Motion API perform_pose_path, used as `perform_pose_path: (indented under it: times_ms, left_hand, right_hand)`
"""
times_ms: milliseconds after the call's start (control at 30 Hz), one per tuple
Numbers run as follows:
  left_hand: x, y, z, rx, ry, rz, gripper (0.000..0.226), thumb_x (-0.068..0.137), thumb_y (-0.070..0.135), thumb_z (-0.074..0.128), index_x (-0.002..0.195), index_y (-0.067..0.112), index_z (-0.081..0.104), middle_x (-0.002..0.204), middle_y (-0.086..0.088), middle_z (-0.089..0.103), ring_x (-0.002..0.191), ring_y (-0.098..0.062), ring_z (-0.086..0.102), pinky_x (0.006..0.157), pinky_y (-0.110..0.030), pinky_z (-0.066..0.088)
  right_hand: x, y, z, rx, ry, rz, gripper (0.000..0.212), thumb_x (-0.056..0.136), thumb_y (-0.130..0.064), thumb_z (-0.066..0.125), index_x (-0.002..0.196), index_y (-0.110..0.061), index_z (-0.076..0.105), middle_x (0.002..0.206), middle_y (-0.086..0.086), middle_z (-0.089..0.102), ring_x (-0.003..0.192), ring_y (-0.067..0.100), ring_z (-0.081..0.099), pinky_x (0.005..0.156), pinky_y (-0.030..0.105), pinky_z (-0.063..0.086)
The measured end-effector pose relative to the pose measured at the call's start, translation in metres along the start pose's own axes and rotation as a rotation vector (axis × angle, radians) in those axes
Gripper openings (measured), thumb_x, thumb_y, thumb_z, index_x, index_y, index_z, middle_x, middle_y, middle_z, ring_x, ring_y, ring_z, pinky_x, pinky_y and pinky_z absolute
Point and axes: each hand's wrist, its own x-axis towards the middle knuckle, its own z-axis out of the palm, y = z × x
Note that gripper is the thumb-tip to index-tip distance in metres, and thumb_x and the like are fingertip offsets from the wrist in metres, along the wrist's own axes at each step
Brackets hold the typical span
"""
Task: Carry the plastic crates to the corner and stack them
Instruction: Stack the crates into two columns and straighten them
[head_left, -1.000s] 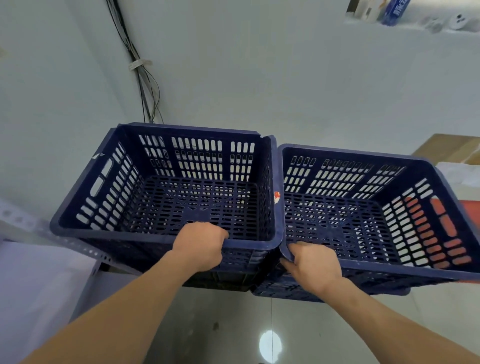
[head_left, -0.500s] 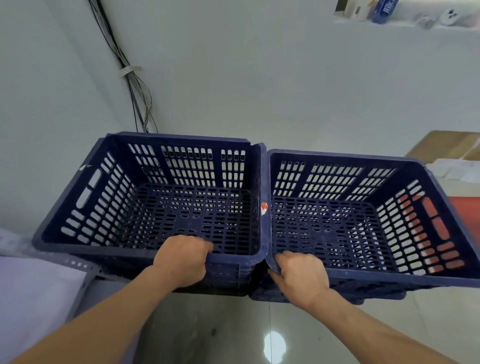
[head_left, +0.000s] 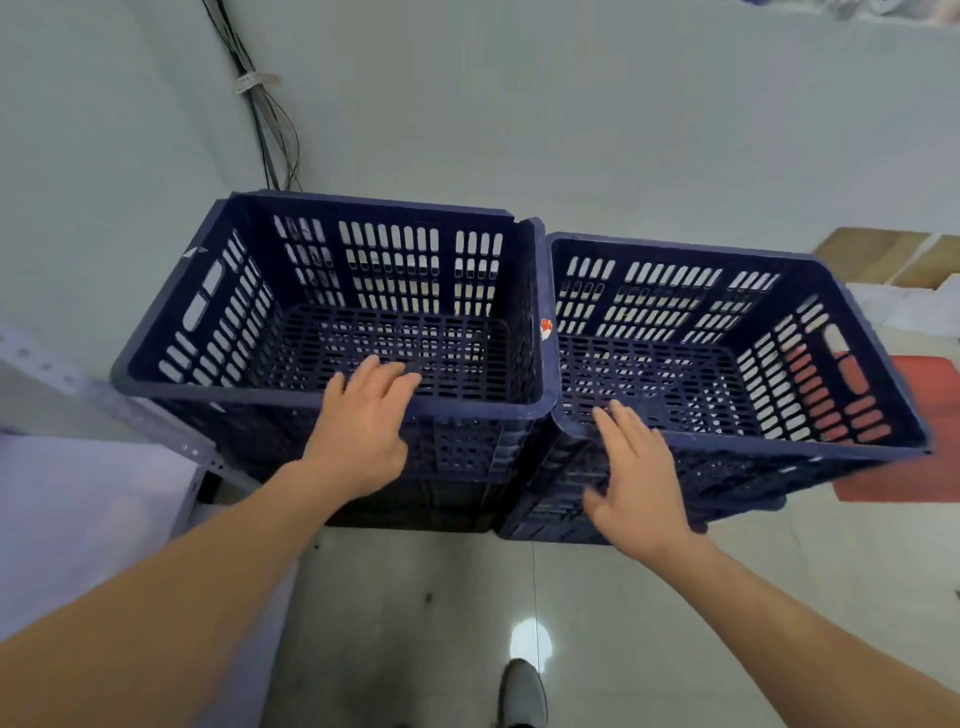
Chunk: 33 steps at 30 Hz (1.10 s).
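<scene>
While your left hand (head_left: 363, 436) and right hand (head_left: 641, 478) show fingers (head_left: 387, 375) straight, gripping nothing, reckon left crate (head_left: 234, 317) and right crate (head_left: 789, 374) stiff, light, empty: take the near rims.

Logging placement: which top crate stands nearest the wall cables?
The left crate, at the left hand; the cables run down behind its far corner, unlike the right crate.

Matt perforated plastic crates (head_left: 332, 400); glossy floor (head_left: 415, 623), perhaps tiled.
</scene>
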Motion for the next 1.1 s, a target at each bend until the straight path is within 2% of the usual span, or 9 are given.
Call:
perform_pose_path:
  times_ms: [100, 167, 233, 367, 500, 600, 733, 1000, 1100]
  left_hand:
    - [-0.032, -0.036, 0.004, 0.066, 0.032, -0.141, 0.079, 0.094, 0.026, 0.058, 0.159, 0.024, 0.015, 0.167, -0.002, 0.011, 0.155, -0.028, -0.002, 0.123, -0.057, 0.006]
    - [-0.046, -0.059, 0.001, 0.093, 0.005, -0.194, 0.084, 0.095, 0.027, 0.058, 0.161, 0.027, 0.005, 0.168, -0.001, 0.001, 0.155, -0.029, -0.008, 0.122, -0.060, 0.007]
    - [-0.051, -0.071, -0.005, 0.092, -0.073, -0.184, 0.089, 0.096, 0.028, 0.057, 0.160, 0.029, -0.005, 0.169, 0.001, -0.009, 0.155, -0.028, -0.013, 0.122, -0.060, 0.008]
    - [-0.045, -0.070, -0.022, 0.063, -0.258, -0.159, 0.095, 0.099, 0.030, 0.058, 0.158, 0.033, -0.016, 0.167, 0.001, -0.022, 0.153, -0.030, -0.019, 0.121, -0.063, 0.009]
    - [-0.051, -0.068, -0.026, 0.092, -0.323, -0.141, 0.098, 0.099, 0.030, 0.058, 0.157, 0.033, -0.021, 0.165, -0.002, -0.029, 0.152, -0.033, -0.022, 0.121, -0.063, 0.010]
    - [-0.063, -0.066, -0.021, 0.116, -0.329, -0.117, 0.093, 0.099, 0.032, 0.057, 0.159, 0.031, -0.015, 0.162, -0.004, -0.034, 0.152, -0.034, -0.024, 0.120, -0.063, 0.014]
    - [-0.078, -0.063, -0.012, 0.134, -0.316, -0.109, 0.081, 0.098, 0.033, 0.056, 0.162, 0.027, 0.007, 0.161, -0.006, -0.036, 0.153, -0.032, -0.020, 0.122, -0.057, 0.015]
    - [-0.098, -0.030, 0.012, -0.044, -0.255, -0.144, 0.075, 0.100, 0.028, 0.054, 0.162, 0.020, 0.011, 0.169, -0.005, -0.005, 0.156, -0.029, -0.005, 0.123, -0.052, 0.018]
    - [-0.099, -0.013, 0.019, -0.146, -0.232, -0.141, 0.074, 0.101, 0.029, 0.055, 0.162, 0.017, 0.014, 0.169, -0.007, 0.009, 0.155, -0.027, 0.006, 0.123, -0.046, 0.022]
  right_hand:
    - [-0.034, -0.005, 0.014, 0.024, -0.014, 0.010, 0.097, 0.084, -0.019, 0.079, 0.164, -0.013, 0.024, 0.170, -0.002, -0.003, 0.160, 0.023, 0.005, 0.125, 0.048, 0.026]
    - [-0.042, -0.013, 0.013, 0.089, -0.055, 0.084, 0.095, 0.087, -0.021, 0.077, 0.165, -0.017, 0.022, 0.171, -0.007, -0.013, 0.152, 0.024, 0.033, 0.111, 0.037, 0.041]
    - [-0.045, -0.024, 0.007, 0.118, -0.122, 0.167, 0.093, 0.089, -0.024, 0.075, 0.165, -0.020, 0.021, 0.171, -0.010, -0.018, 0.128, 0.023, 0.057, 0.089, 0.030, 0.046]
    - [-0.048, -0.037, -0.003, 0.140, -0.207, 0.232, 0.096, 0.090, -0.023, 0.074, 0.166, -0.024, 0.015, 0.173, -0.008, -0.010, 0.101, 0.017, 0.067, 0.081, 0.032, 0.049]
    - [-0.064, -0.044, -0.008, 0.141, -0.221, 0.230, 0.094, 0.091, -0.021, 0.071, 0.166, -0.026, 0.015, 0.174, -0.004, -0.001, 0.121, 0.022, 0.064, 0.086, 0.030, 0.046]
    - [-0.078, -0.038, -0.004, 0.142, -0.254, 0.231, 0.091, 0.093, -0.018, 0.069, 0.166, -0.026, 0.016, 0.174, -0.006, 0.001, 0.120, 0.025, 0.064, 0.086, 0.031, 0.048]
    - [-0.090, -0.027, -0.003, 0.103, -0.263, 0.270, 0.087, 0.095, -0.019, 0.067, 0.166, -0.024, 0.017, 0.174, 0.001, 0.005, 0.151, 0.025, 0.037, 0.110, 0.033, 0.042]
    - [-0.102, -0.002, -0.001, 0.091, -0.293, 0.242, 0.086, 0.096, -0.021, 0.069, 0.166, -0.023, 0.019, 0.174, 0.003, 0.007, 0.145, 0.027, 0.046, 0.110, 0.035, 0.044]
    - [-0.102, 0.007, -0.003, 0.102, -0.286, 0.230, 0.086, 0.096, -0.021, 0.069, 0.166, -0.023, 0.019, 0.174, 0.003, 0.008, 0.149, 0.027, 0.040, 0.114, 0.034, 0.039]
